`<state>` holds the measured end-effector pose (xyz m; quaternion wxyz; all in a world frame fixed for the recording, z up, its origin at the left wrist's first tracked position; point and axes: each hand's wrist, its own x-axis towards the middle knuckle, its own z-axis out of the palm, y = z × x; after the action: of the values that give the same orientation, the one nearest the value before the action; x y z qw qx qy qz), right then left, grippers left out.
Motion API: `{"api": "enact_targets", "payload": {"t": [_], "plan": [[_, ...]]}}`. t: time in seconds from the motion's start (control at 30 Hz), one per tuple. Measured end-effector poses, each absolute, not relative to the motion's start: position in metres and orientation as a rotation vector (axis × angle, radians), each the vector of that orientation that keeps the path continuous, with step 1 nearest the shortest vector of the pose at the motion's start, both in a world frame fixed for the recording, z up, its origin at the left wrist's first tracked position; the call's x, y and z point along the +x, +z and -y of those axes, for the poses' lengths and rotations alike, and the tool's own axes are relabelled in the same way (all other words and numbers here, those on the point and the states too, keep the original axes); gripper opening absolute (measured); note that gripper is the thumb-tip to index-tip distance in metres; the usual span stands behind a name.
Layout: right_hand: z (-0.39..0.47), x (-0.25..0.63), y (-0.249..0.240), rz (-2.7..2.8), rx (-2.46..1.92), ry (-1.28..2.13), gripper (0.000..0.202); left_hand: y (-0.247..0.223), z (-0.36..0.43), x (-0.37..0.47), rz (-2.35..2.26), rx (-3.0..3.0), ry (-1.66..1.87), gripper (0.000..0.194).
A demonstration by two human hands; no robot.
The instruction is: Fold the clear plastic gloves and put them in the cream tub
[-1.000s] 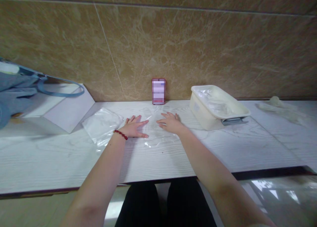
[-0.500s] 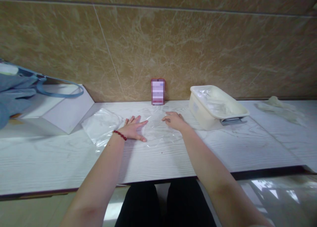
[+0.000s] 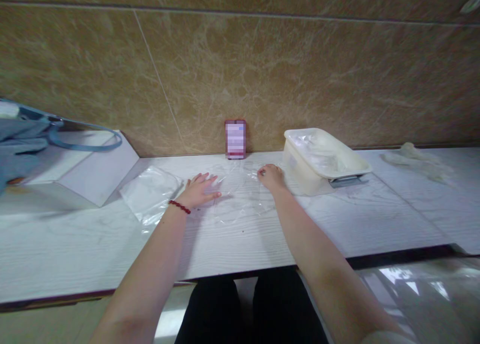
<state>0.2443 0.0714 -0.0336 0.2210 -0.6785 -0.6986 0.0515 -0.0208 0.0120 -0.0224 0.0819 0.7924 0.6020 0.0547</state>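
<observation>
A clear plastic bag (image 3: 240, 199) lies flat on the white wood-grain counter in front of me. My left hand (image 3: 198, 190), with a red bead bracelet at the wrist, rests fingers spread at the bag's left edge. At the upper right edge of the bag, my right hand (image 3: 272, 176) has its fingers curled together in a pinch on the plastic. Left of my left hand lies a stack of clear plastic bags (image 3: 150, 194). Just right of my right hand stands a cream plastic bin (image 3: 305, 166) with clear plastic inside.
A phone (image 3: 235, 140) leans upright against the brown marble-look wall. At the left, a white box (image 3: 101, 169) stands beside a blue fabric bag (image 3: 18, 144) with a strap. Crumpled translucent gloves or film (image 3: 416, 161) lie far right. The counter's front edge (image 3: 240, 275) runs near my legs.
My right hand has moved slightly right, and its fingers have closed on the bag's edge. The left hand has shifted little and stays spread. The whole view has shifted slightly.
</observation>
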Motion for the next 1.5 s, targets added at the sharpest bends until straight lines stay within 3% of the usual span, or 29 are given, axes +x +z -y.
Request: {"api": "enact_targets", "payload": {"t": [0.2, 0.37, 0.47, 0.9, 1.1, 1.3, 1.5], "plan": [[-0.072, 0.241, -0.032, 1.885, -1.674, 0.308, 0.014, -0.024, -0.015, -0.016, -1.738, 2.535, 0.398, 0.061], [-0.065, 0.238, -0.03, 1.859, -1.633, 0.542, 0.047, -0.023, -0.014, -0.005, -1.611, 2.568, 0.578, 0.053], [-0.063, 0.238, -0.031, 1.841, -1.59, 0.587, 0.052, -0.022, -0.011, 0.007, -1.572, 2.516, 0.712, 0.046], [-0.063, 0.237, -0.033, 1.942, -1.488, 0.614, 0.044, -0.014, -0.046, 0.094, -1.422, 1.464, 0.887, 0.035], [-0.059, 0.239, -0.028, 2.029, -1.41, 0.632, 0.045, -0.028, -0.065, 0.097, -1.672, 1.684, 0.719, 0.019], [-0.065, 0.244, -0.03, 2.058, -1.568, 0.462, 0.03, -0.026, -0.056, 0.082, -1.805, 1.823, 0.663, 0.029], [-0.064, 0.244, -0.029, 2.094, -1.697, 0.498, 0.018, -0.025, -0.052, 0.082, -1.878, 2.01, 0.568, 0.032]]}}
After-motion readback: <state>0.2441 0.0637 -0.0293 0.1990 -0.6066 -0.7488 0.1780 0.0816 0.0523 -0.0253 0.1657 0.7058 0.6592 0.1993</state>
